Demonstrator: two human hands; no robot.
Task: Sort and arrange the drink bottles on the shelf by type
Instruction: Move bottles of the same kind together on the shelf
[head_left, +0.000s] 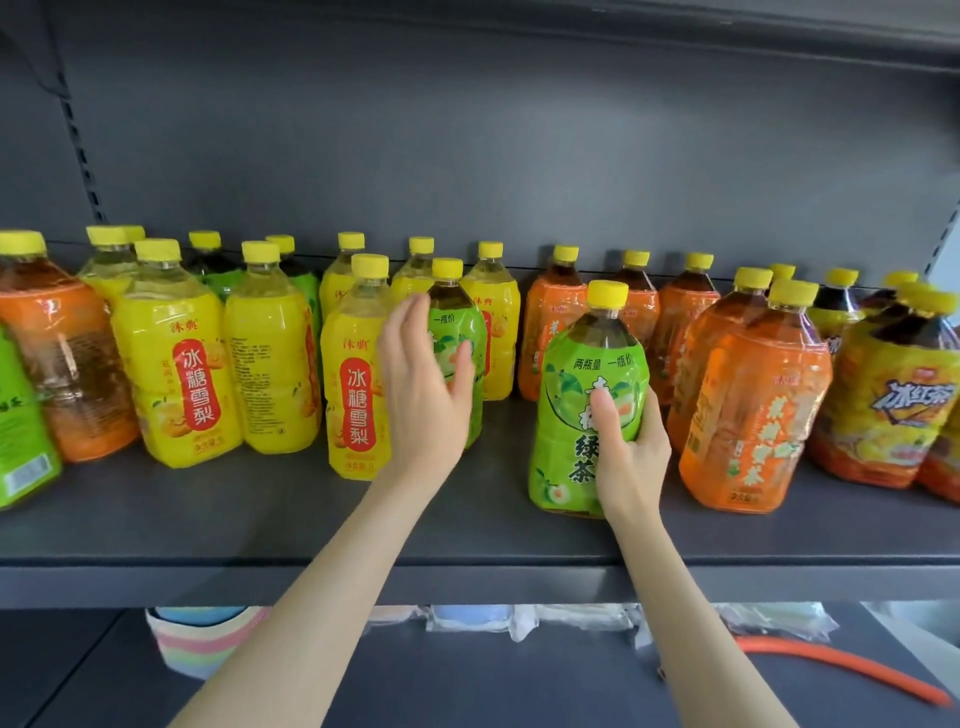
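From my remote seat I see my right hand (631, 447) wrapped around a green tea bottle (584, 364). The thumb presses the front of the label and the fingers curl round its right side. That bottle stands upright near the front of the grey shelf (260, 525), in the gap between the yellow group and the orange group, with its base on the shelf surface as far as I can tell.

My left hand (423, 387) is spread, fingers straight and apart, raised in front of a second green bottle (460, 317). This one stands further back, just beside the front yellow bottle (358, 374). I cannot tell whether the palm touches it.

To the left, more yellow bottles (176, 358) stand in loose rows with a couple of dark green-labelled ones behind them. An orange bottle (62, 358) and another green one (21, 431) sit at the far left edge. To the right of my right hand stands a cluster of orange bottles (750, 415), and past them are iced-tea bottles (893, 415) with yellow and orange labels. All the caps are yellow.

On the shelf below lie an orange hose (841, 670), a pastel striped item (202, 647) and some clear plastic packets (571, 618).
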